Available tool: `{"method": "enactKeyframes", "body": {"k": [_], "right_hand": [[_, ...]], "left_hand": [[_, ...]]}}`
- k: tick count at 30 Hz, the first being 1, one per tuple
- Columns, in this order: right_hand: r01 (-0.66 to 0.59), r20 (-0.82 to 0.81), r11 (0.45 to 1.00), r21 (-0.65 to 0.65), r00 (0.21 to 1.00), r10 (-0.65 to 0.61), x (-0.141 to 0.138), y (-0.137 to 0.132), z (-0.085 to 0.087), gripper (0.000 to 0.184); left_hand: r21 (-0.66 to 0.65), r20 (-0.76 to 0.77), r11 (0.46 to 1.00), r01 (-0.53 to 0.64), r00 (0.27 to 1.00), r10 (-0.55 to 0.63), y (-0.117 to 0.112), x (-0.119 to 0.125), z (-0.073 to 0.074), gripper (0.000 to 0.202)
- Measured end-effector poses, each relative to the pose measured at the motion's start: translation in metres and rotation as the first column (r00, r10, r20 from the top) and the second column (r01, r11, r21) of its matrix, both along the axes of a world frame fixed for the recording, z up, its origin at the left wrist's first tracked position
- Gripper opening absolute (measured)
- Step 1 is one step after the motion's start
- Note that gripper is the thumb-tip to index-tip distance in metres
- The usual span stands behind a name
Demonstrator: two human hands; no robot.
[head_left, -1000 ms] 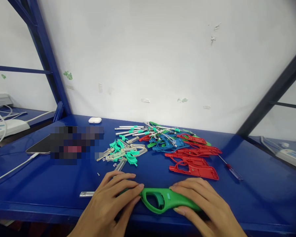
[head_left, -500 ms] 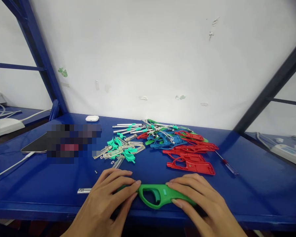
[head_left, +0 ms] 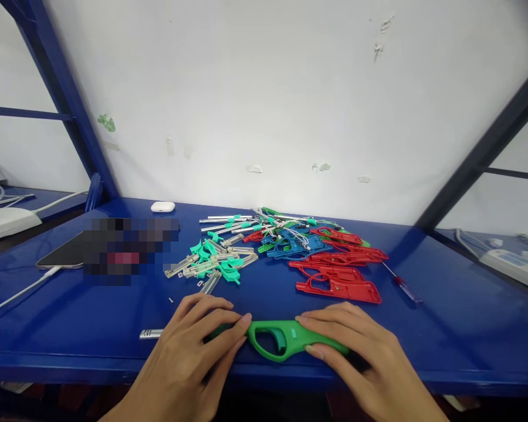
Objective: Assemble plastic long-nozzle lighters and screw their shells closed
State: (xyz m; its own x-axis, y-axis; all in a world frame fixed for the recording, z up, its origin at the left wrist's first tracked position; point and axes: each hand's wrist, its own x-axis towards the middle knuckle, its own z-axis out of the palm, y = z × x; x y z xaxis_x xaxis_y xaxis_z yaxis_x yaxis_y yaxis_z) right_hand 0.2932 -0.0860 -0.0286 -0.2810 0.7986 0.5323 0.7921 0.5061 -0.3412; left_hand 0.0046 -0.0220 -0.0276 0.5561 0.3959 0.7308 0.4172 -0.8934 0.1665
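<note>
A green long-nosed lighter (head_left: pixel 297 335) lies level between my hands over the table's front edge. My left hand (head_left: pixel 193 351) pinches its neck end, just left of the trigger loop. Out past that hand's left side pokes the lighter's silver metal tube (head_left: pixel 151 334). My right hand (head_left: pixel 356 351) grips the handle end, fingers on top and thumb along the lower front. A teal trigger (head_left: pixel 280 340) shows inside the loop. The middle of the tube is hidden behind my left hand.
Beyond my hands lie teal triggers with clear fuel tanks (head_left: pixel 211 258), red shell halves (head_left: pixel 345 288), blue shells (head_left: pixel 286 246) and metal tubes with wires (head_left: pixel 229 225). A screwdriver (head_left: pixel 407 288) is at right. At left are a phone (head_left: pixel 61 252), a white earbud case (head_left: pixel 162 207) and a small screw (head_left: pixel 171 300).
The view has shifted slightly, so everything sits a little higher in it. Both hands keep the same hold on the green lighter.
</note>
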Motion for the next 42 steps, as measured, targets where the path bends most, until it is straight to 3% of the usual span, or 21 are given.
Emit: {"method": "enactKeyframes", "body": {"k": [7,12,23,30,38,42], "right_hand": [[-0.015,0.037,0.999,0.035,0.999,0.014,0.001,-0.001,-0.003,0.035],[-0.001,0.067,1.0,-0.031,0.998,0.003,-0.001,-0.004,-0.004,0.038],[0.008,-0.121,0.981,-0.193,0.992,-0.032,-0.005,-0.003,0.007,0.016],[0.031,-0.182,0.993,-0.112,0.982,-0.051,-0.013,-0.007,0.004,0.047],[-0.004,-0.202,0.991,-0.13,0.979,-0.023,-0.025,-0.009,0.008,0.01],[0.027,-0.206,0.999,-0.025,0.978,-0.031,-0.025,-0.012,0.004,0.011]], "left_hand": [[-0.031,0.006,0.999,0.013,1.0,-0.013,0.0,0.003,0.002,0.032],[0.001,-0.045,1.0,-0.009,0.999,0.009,-0.001,0.005,0.003,0.034],[0.073,-0.054,0.996,-0.045,0.997,0.049,-0.003,0.001,-0.006,0.043],[0.076,-0.157,0.986,-0.145,0.975,0.156,-0.013,-0.011,-0.01,0.068],[0.04,-0.176,0.991,-0.127,0.976,0.132,-0.013,-0.01,-0.014,0.082],[0.065,-0.207,0.986,-0.156,0.964,0.167,-0.022,-0.001,-0.005,0.057]]}}
